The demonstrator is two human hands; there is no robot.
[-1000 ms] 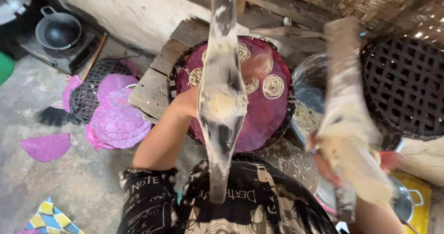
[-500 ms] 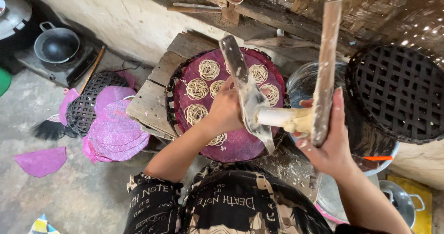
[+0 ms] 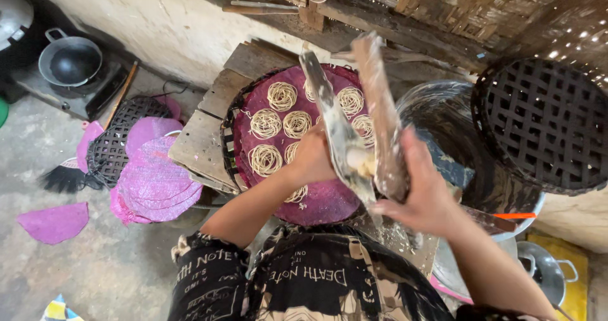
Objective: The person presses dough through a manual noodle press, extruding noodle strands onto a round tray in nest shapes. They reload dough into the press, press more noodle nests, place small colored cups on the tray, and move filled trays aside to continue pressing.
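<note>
Wooden noodle press (image 3: 354, 137): two long stiff handles, held above near edge of round tray (image 3: 329, 200) bearing noodle nests (image 3: 282, 96). Judged rigid, fairly heavy, dough-slick; best gripped mid-handle. Left hand (image 3: 313, 159) clamped on left handle; right hand (image 3: 421, 197) closed around right handle. Dough lump (image 3: 360, 161) seen between handles. Handle tips blurred; press outlet hidden.

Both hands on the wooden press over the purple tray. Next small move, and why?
Probably close the two press arms together: left hand and right hand each grip one, a lump of dough sits between them, and the purple tray below has bare space near the noodle coils.
</note>
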